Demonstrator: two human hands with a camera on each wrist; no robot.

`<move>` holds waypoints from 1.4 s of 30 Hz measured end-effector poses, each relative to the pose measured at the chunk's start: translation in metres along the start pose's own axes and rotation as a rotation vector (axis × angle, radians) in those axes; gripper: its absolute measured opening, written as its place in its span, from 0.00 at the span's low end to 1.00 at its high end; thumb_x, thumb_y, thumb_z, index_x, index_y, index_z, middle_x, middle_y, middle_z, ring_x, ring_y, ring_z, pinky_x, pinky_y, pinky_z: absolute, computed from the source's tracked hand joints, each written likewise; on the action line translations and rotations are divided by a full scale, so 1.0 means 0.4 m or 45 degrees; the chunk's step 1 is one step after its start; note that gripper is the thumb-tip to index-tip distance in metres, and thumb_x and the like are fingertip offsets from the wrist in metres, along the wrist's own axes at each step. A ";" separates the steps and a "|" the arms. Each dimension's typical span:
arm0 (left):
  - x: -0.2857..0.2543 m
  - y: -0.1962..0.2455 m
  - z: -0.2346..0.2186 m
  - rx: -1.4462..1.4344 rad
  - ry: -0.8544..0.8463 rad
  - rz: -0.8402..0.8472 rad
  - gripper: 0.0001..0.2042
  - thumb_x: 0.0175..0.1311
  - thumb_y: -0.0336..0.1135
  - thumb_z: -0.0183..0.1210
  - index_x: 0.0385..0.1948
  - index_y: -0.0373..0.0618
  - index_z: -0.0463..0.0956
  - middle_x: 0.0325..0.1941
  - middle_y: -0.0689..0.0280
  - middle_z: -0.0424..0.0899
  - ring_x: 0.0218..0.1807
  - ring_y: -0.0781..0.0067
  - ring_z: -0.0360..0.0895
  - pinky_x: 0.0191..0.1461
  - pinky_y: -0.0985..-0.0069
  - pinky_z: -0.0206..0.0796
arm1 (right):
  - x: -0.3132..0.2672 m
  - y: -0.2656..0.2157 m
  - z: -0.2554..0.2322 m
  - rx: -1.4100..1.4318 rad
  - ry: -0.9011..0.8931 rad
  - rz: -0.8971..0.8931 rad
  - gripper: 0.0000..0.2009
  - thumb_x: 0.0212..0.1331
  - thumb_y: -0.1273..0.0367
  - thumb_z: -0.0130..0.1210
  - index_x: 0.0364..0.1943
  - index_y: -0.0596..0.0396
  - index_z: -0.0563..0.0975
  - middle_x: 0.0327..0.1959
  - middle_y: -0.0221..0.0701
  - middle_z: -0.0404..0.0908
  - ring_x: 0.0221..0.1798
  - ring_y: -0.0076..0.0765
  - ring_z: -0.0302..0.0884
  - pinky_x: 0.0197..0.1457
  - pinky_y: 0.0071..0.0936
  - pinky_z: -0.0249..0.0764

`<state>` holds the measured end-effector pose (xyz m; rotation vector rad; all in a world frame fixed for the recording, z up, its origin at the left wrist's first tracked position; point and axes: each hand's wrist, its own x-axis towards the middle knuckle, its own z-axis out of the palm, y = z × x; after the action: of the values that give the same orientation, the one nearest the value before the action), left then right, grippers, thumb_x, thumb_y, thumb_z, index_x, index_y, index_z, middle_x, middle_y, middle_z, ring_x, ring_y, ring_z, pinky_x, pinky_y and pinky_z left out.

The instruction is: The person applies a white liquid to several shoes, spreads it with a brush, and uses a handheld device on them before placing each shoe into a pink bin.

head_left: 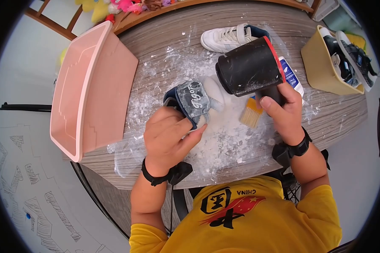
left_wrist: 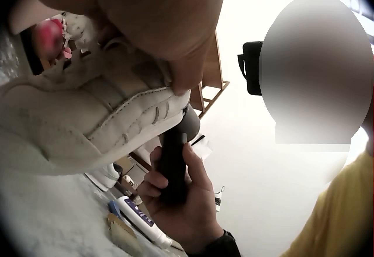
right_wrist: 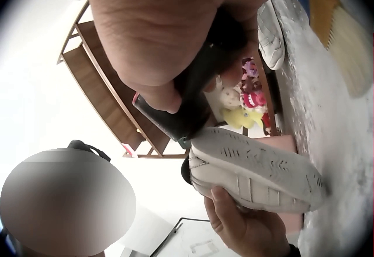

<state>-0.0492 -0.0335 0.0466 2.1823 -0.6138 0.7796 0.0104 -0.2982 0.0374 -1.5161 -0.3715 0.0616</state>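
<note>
My left hand (head_left: 166, 135) grips a white sneaker (head_left: 194, 99) by its heel and collar, with the grey-blue lettered strap facing up and the toe pointing away. In the right wrist view the sneaker's white sole (right_wrist: 251, 157) shows, tilted up off the table. My right hand (head_left: 285, 109) holds a black hair dryer (head_left: 251, 67) with a red rear rim by its handle. The dryer's nozzle points left and down toward the sneaker, close beside it. Under the right hand lie a yellow-handled brush (head_left: 252, 114) and a white bottle (head_left: 297, 84) with a blue label.
The other white sneaker (head_left: 228, 38) lies at the back of the powder-smeared wooden table (head_left: 156, 38). A pink bin (head_left: 107, 92) stands at the left; a yellow bin (head_left: 325, 71) with shoes stands at the right. Plush toys (head_left: 97, 10) sit on a shelf behind.
</note>
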 end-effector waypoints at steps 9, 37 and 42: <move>0.002 -0.017 0.011 0.208 0.019 0.119 0.12 0.42 0.21 0.71 0.28 0.37 0.78 0.20 0.63 0.73 0.28 0.60 0.70 0.32 0.69 0.63 | 0.024 -0.015 -0.009 -0.504 -0.121 -0.506 0.24 0.47 0.75 0.69 0.52 0.63 0.78 0.42 0.37 0.82 0.42 0.33 0.78 0.49 0.25 0.71; -0.028 -0.029 0.000 -0.794 0.613 -0.614 0.15 0.69 0.32 0.58 0.52 0.31 0.73 0.47 0.61 0.81 0.47 0.77 0.76 0.52 0.79 0.66 | 0.020 0.026 0.040 -0.834 -0.539 -0.611 0.25 0.32 0.79 0.65 0.43 0.43 0.84 0.41 0.25 0.77 0.45 0.39 0.74 0.52 0.35 0.67; -0.008 -0.034 -0.007 -1.038 0.702 -0.767 0.18 0.73 0.38 0.54 0.56 0.34 0.69 0.53 0.59 0.79 0.53 0.73 0.76 0.58 0.72 0.67 | 0.022 0.026 0.045 -0.837 -0.517 -0.654 0.24 0.32 0.79 0.66 0.41 0.42 0.84 0.40 0.23 0.76 0.45 0.38 0.73 0.54 0.35 0.67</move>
<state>-0.0438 -0.0223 0.0394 1.2091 0.0425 0.6036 0.0157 -0.2779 0.0290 -2.0035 -1.1852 -0.1790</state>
